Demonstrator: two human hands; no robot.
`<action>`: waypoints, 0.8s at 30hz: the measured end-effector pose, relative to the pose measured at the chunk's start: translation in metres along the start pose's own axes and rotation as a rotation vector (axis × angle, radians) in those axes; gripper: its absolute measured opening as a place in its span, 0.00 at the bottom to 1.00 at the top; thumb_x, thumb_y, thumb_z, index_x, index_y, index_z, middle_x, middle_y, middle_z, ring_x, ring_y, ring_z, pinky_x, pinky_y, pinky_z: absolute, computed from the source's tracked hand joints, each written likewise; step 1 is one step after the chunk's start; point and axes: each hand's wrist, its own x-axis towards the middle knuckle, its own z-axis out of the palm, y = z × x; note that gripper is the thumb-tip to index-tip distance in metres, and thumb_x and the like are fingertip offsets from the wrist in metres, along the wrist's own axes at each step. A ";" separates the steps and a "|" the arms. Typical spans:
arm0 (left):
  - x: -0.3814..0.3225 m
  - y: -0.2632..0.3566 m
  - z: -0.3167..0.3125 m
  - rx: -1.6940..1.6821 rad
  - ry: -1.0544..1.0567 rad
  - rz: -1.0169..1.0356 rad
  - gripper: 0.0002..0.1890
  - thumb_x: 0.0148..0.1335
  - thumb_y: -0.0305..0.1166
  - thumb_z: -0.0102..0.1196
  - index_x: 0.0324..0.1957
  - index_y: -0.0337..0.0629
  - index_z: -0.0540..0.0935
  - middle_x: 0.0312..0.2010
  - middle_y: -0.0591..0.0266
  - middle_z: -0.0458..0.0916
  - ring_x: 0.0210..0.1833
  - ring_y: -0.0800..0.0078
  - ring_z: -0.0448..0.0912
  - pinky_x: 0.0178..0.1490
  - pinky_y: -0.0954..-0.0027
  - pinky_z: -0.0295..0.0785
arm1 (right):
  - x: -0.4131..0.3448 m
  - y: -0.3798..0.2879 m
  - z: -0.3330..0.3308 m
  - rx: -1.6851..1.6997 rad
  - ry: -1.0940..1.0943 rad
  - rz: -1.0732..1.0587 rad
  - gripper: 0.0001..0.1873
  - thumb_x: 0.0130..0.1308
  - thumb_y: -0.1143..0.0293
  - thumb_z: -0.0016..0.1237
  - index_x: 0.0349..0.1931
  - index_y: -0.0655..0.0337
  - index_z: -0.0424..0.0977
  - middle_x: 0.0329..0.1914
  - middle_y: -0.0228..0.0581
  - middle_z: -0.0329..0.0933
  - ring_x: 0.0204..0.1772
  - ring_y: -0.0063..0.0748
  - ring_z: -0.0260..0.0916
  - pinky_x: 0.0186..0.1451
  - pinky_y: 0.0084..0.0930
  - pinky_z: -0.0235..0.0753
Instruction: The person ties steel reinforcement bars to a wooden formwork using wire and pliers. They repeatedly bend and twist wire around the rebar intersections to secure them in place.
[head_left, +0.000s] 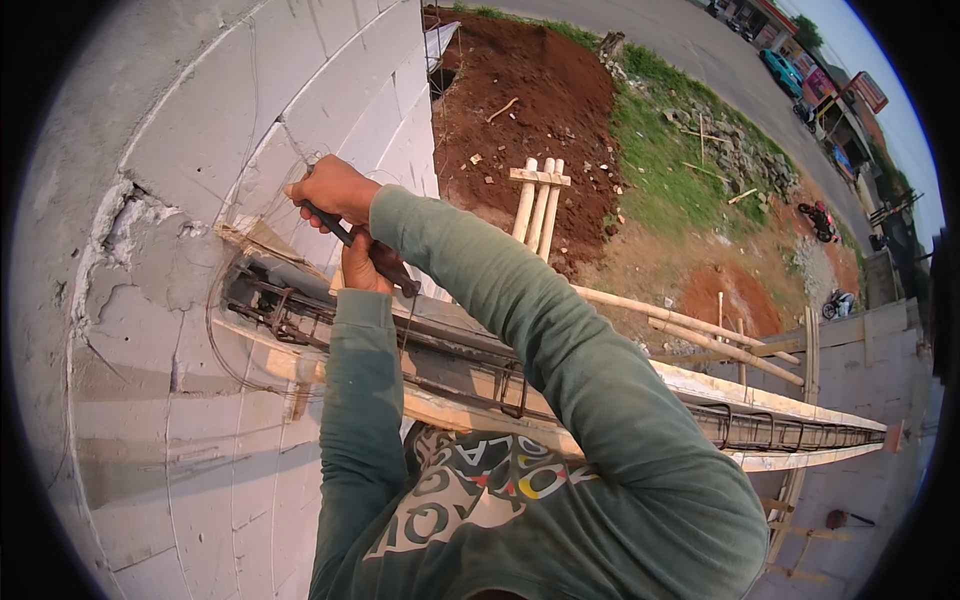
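My right hand (334, 189) is closed around the upper end of a dark bar-like hand tool (332, 222). Lower along the same tool, my left hand (365, 264) grips it near its rusty brown head. My fingers cover much of the tool, so its exact kind is unclear. From the head's tip a thin wire (407, 326) runs down toward the beam formwork. Below my hands, a rebar cage (281, 315) lies in the narrow trough between timber form boards (442, 405). A coil of thin tie wire (212, 330) loops beside the trough's end, against the block wall.
A light block wall (217, 120) with rough mortar rises on the left. The formwork stretches away to the right. Beyond it stand bamboo poles (534, 210), a mound of red soil (525, 82) and a grass strip (660, 150). A trowel-like tool (840, 518) lies lower right.
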 end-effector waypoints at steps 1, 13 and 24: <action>0.001 -0.002 0.000 -0.024 0.105 0.020 0.18 0.60 0.38 0.64 0.48 0.42 0.76 0.39 0.66 0.81 0.36 0.70 0.81 0.40 0.68 0.78 | 0.002 0.001 0.001 -0.016 0.005 0.015 0.13 0.63 0.70 0.51 0.23 0.70 0.72 0.17 0.40 0.72 0.16 0.29 0.70 0.18 0.30 0.72; -0.004 -0.034 0.081 0.625 0.422 0.344 0.22 0.56 0.37 0.63 0.47 0.32 0.75 0.34 0.51 0.82 0.37 0.64 0.80 0.41 0.63 0.73 | -0.039 -0.003 -0.022 -0.295 0.758 -0.172 0.22 0.62 0.58 0.58 0.38 0.72 0.68 0.34 0.49 0.74 0.35 0.45 0.74 0.48 0.41 0.76; -0.007 0.015 0.081 0.684 -0.375 -0.394 0.10 0.59 0.32 0.65 0.31 0.38 0.77 0.21 0.66 0.73 0.21 0.77 0.71 0.25 0.75 0.67 | -0.105 -0.001 -0.086 0.492 -0.195 -0.331 0.20 0.66 0.65 0.56 0.49 0.57 0.58 0.42 0.49 0.76 0.44 0.41 0.79 0.44 0.32 0.82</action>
